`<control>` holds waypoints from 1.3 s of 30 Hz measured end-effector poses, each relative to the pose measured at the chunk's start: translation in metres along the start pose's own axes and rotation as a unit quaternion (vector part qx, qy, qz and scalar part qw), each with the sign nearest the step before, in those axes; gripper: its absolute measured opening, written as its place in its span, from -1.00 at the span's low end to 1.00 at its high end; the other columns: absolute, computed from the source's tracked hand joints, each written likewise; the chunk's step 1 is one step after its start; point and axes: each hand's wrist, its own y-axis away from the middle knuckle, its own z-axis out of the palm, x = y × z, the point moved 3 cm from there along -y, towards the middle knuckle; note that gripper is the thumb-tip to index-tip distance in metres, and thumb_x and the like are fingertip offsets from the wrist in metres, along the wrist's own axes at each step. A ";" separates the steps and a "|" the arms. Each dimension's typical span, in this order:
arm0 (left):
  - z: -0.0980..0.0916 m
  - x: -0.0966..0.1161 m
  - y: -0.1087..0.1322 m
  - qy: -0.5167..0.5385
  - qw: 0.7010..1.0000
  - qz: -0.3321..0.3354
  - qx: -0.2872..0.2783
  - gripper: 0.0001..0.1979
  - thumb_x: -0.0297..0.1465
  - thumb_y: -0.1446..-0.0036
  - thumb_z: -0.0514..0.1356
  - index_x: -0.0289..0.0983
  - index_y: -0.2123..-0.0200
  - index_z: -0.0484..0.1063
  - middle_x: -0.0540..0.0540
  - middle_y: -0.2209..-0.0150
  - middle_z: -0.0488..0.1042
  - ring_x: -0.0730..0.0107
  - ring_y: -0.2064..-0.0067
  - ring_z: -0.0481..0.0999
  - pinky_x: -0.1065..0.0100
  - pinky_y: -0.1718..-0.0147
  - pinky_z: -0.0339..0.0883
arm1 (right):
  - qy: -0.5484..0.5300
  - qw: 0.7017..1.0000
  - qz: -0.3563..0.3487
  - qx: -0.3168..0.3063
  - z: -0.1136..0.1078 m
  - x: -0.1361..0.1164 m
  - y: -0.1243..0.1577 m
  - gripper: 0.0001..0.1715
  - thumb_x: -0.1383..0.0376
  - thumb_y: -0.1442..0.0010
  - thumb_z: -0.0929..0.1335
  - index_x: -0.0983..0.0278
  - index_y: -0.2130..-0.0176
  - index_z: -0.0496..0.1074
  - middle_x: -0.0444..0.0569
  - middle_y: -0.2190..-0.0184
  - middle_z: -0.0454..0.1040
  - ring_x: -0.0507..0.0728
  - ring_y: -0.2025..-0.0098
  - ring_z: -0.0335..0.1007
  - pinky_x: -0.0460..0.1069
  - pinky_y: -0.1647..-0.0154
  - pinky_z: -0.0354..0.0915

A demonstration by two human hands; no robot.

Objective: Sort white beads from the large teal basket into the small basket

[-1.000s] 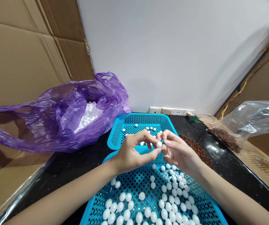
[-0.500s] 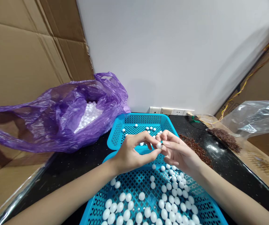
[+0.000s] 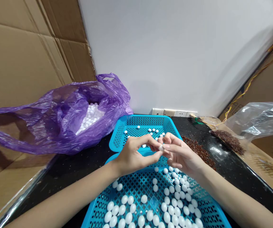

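My left hand (image 3: 136, 153) pinches a small white ball (image 3: 160, 148) between thumb and fingertips. My right hand (image 3: 179, 150) meets it from the other side, its thumb tip pressed against the ball and its fingers curled behind. Whatever else lies between the right fingertips is hidden. Both hands are above the place where two blue baskets meet. Below them, the near blue basket (image 3: 218, 210) holds many loose white balls, round to egg-shaped. The far blue basket (image 3: 113, 142) has several smaller-looking white ones scattered on its floor.
On the left, a purple plastic bag (image 3: 62, 126) lies open with many white balls (image 3: 92, 117) inside. Reddish-brown bits (image 3: 199, 152) are heaped on the black tabletop (image 3: 79, 172). A clear bag (image 3: 262, 120) of brown bits, wall sockets (image 3: 174, 112) and cardboard (image 3: 19, 63) surround it.
The right thumb tip has moved slightly left onto the white ball. A small dark bit between it and the ball no longer shows. The left hand keeps its pinch.
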 end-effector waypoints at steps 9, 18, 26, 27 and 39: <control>0.001 0.001 0.000 -0.011 1.000 -0.006 0.003 -0.94 -0.52 0.00 0.25 -0.30 0.39 0.43 0.01 0.46 0.53 0.50 0.44 0.52 0.47 0.42 0.40 | 0.010 1.000 -0.007 0.007 0.002 -0.001 -0.001 -0.64 0.38 -0.04 0.44 0.23 0.42 0.13 -0.20 0.36 0.21 -0.13 0.53 0.12 -0.31 0.80 0.01; 0.000 -0.001 0.001 -0.013 1.000 -0.009 -0.003 -0.92 -0.55 0.00 0.25 -0.31 0.39 0.42 0.03 0.46 0.52 0.53 0.43 0.51 0.50 0.40 0.39 | 0.028 0.999 -0.015 0.028 0.002 -0.003 0.000 -0.62 0.35 0.00 0.46 0.22 0.42 0.14 -0.20 0.33 0.26 -0.13 0.54 0.11 -0.29 0.80 0.05; 0.003 -0.001 0.000 0.039 0.995 -0.096 -0.014 -0.93 -0.50 -0.05 0.23 -0.31 0.35 0.39 -0.01 0.41 0.52 0.46 0.36 0.54 0.43 0.31 0.45 | -0.035 0.999 -0.011 0.014 0.000 0.000 -0.002 -0.78 0.28 -0.11 0.40 0.24 0.36 0.24 -0.18 0.32 0.25 -0.12 0.52 0.14 -0.31 0.77 0.05; 0.003 -0.001 -0.001 0.039 0.995 -0.096 -0.012 -0.93 -0.50 -0.04 0.23 -0.31 0.35 0.39 -0.01 0.41 0.52 0.47 0.37 0.54 0.44 0.32 0.45 | -0.038 0.999 -0.010 0.013 0.000 -0.001 -0.002 -0.81 0.24 -0.12 0.38 0.24 0.35 0.25 -0.16 0.31 0.26 -0.12 0.52 0.15 -0.30 0.77 0.06; -0.001 -0.003 -0.002 0.060 0.988 -0.141 0.026 -0.93 -0.42 -0.08 0.24 -0.30 0.39 0.41 0.01 0.43 0.49 0.48 0.36 0.53 0.48 0.36 0.43 | 0.419 0.864 -0.255 0.113 0.002 -0.004 0.011 -0.70 0.30 -0.15 0.36 0.04 0.08 0.39 -0.10 0.20 0.37 0.00 0.36 0.34 -0.12 0.57 0.29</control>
